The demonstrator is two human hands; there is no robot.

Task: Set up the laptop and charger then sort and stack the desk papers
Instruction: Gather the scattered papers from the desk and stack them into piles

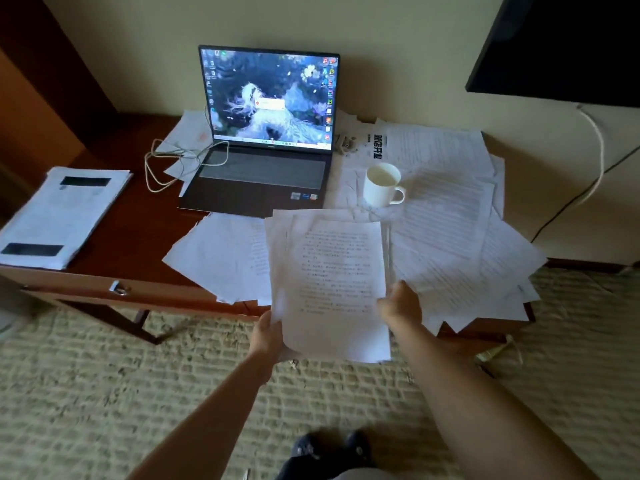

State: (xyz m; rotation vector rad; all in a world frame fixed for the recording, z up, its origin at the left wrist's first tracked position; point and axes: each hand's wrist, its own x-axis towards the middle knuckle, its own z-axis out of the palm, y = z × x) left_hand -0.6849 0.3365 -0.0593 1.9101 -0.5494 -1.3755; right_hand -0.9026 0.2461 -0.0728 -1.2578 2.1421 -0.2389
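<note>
White printed sheets, a small sheaf of papers (332,289), are held up in front of the near edge of the dark wooden bench (131,237), gripped from both sides by a person seen from above. The left hand (268,337) pinches the sheaf at its lower left corner, thumb on top; the right hand (401,304) holds the right edge about midway up, though how its fingers curl behind the paper cannot be seen. The sheaf's long axis runs away from the person, toward the open laptop (266,133), whose screen is lit at the back of the bench. A pale charger cable (173,164) lies in loose loops touching the laptop's left side. Loose papers (450,216) are still fanned across the right half of the bench, some overhanging its front edge, with a white mug (381,185) standing on them just right of the laptop. A tidy stack (62,216) already sits at the bench's far left end, well apart from the held sheaf. That stack lies to the left of both grips, so the left hand is the nearer one; carrying the sheaf there would probably mean swinging it leftward and turning its long axis to match the stack's slant.
</note>
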